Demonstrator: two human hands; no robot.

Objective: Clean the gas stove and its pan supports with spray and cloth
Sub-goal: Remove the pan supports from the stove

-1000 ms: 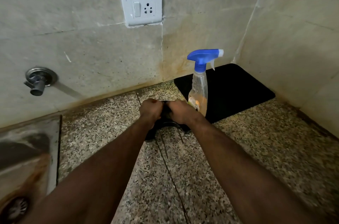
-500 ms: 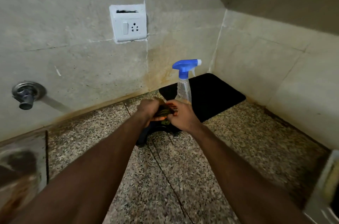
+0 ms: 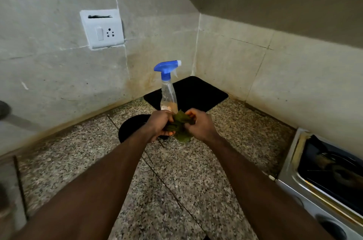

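Both hands are closed on the green cloth (image 3: 179,125), bunched between them: left hand (image 3: 159,125) clamps one end, right hand (image 3: 198,124) the other, held just in front of the spray bottle (image 3: 168,90) and above the counter (image 3: 176,180). Cloth's long axis runs roughly left-right between the fists, with a loose corner hanging down toward the counter. Bottle stands upright, long axis vertical, nozzle pointing right toward the corner wall, its base at the near edge of the black mat (image 3: 196,92). A dark round pan support (image 3: 129,129) lies flat just left-front of the bottle, partly under the left hand. Gas stove (image 3: 294,177) sits well right of the bottle. Risks: knuckles are close to the bottle, so a forward tug could tip it; the dangling corner may drag the support.
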